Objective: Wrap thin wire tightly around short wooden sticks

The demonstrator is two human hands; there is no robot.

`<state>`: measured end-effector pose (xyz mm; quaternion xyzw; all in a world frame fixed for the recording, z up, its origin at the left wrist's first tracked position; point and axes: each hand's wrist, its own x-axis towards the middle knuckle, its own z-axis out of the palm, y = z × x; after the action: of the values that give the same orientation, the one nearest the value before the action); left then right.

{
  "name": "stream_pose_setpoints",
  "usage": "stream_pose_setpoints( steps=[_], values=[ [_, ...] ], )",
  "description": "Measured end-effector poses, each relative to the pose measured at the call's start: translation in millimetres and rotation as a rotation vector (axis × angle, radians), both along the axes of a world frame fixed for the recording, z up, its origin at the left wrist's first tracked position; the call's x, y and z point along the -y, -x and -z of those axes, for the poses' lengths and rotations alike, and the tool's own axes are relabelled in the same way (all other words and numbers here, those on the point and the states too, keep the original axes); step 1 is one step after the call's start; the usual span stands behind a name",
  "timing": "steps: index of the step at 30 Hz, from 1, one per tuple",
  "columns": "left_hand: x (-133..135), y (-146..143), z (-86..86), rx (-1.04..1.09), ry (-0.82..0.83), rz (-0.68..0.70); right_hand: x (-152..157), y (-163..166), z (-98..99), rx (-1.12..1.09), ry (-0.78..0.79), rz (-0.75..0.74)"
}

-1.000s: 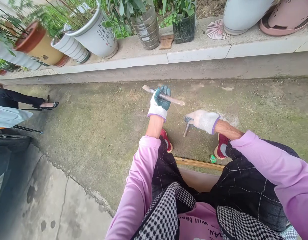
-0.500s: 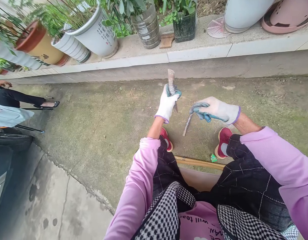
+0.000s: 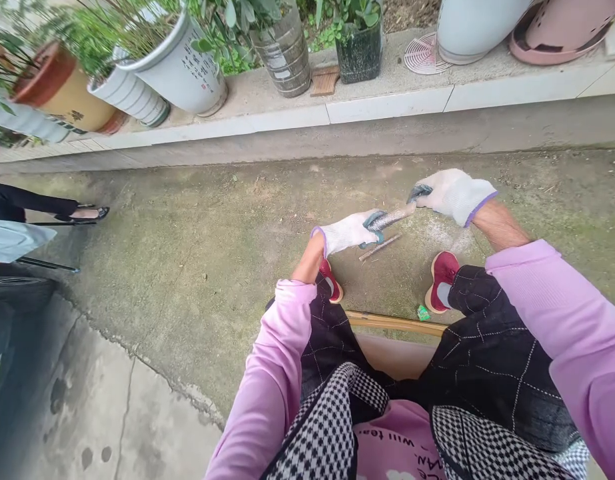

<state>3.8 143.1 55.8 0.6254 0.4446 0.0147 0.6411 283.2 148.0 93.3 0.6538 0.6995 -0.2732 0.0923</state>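
Observation:
My left hand (image 3: 354, 230), in a white glove with blue-grey fingers, is wrapped round a short brush-like piece (image 3: 391, 217). Its middle looks silvery and wrapped, and its pale, wider end points right. At that pale end are the bent fingers of my right hand (image 3: 450, 193), gloved the same way; they look closed on the tip, though the contact is partly hidden. Just below my left hand a thin stick (image 3: 380, 248) shows at a slant; I cannot tell whether it lies on the ground or is held.
Potted plants line a tiled ledge (image 3: 387, 105) ahead. Pale dust (image 3: 442, 233) lies on the mossy ground below my right hand. A small green wrapper (image 3: 424, 313) is by my right shoe (image 3: 443, 280). At far left a person's leg (image 3: 34, 200) shows beside a dark wheel.
The piece in my left hand has turned from upright to pointing right. My right hand has moved right and up, away from the thin stick, to the piece's pale end.

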Motion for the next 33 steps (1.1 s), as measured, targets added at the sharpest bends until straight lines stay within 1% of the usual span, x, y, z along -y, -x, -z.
stream_pose_setpoints(
  steps=[2,3,6,8,9,11,13,14,15,16,18,19,21,23,25,28,30,33],
  values=[
    [-0.6,1.6,0.6,-0.055,-0.089,0.054,2.1,1.8,-1.4,-0.026,-0.009,0.027],
    [-1.5,3.3,0.4,-0.057,-0.141,0.064,3.1,1.8,-1.1,-0.079,-0.020,0.063],
    [-3.6,8.1,-2.6,-0.074,-0.283,0.083,5.6,-0.9,2.0,-0.330,-0.035,0.243],
    [-3.2,8.3,-5.5,-0.189,-0.361,0.165,7.0,-2.3,3.6,-0.436,-0.015,0.327],
    [-2.3,7.4,-6.6,-0.275,-0.403,0.225,7.8,-1.9,3.9,-0.449,-0.006,0.336],
    [0.0,5.1,-7.7,-0.456,-0.485,0.334,9.8,2.1,3.9,-0.429,0.009,0.303],
    [1.0,3.8,-6.9,-0.597,-0.549,0.360,12.4,9.6,4.2,-0.385,0.016,0.245],
    [0.4,3.8,-5.9,-0.641,-0.568,0.330,13.7,13.9,4.9,-0.361,0.014,0.214],
    [-1.1,4.1,-4.6,-0.664,-0.575,0.270,14.8,18.2,6.1,-0.336,0.013,0.184],
    [-3.4,4.4,-3.1,-0.658,-0.567,0.182,15.6,22.0,7.9,-0.316,0.010,0.157],
    [-9.8,4.2,-0.1,-0.547,-0.491,-0.073,16.1,27.5,12.9,-0.294,0.006,0.114],
    [-13.2,3.4,1.0,-0.444,-0.418,-0.226,15.8,29.0,15.7,-0.294,0.002,0.100],
    [-19.2,0.6,1.3,-0.173,-0.218,-0.518,14.5,29.7,21.3,-0.305,-0.017,0.083],
    [-23.5,-2.4,-1.6,0.108,-0.004,-0.729,13.1,28.6,25.6,-0.307,-0.040,0.075],
    [-25.9,-4.1,-7.2,0.337,0.162,-0.845,12.1,27.3,28.2,-0.293,-0.048,0.065],
    [-27.9,-4.3,-16.2,0.546,0.278,-0.959,11.4,27.9,30.2,-0.224,-0.055,0.022],
    [-29.9,-3.7,-19.4,0.635,0.283,-1.036,11.2,30.9,31.6,-0.175,-0.067,-0.031],
    [-37.4,-1.0,-18.1,0.731,0.217,-1.155,11.9,39.6,36.1,-0.123,-0.028,-0.112]
  ],
)
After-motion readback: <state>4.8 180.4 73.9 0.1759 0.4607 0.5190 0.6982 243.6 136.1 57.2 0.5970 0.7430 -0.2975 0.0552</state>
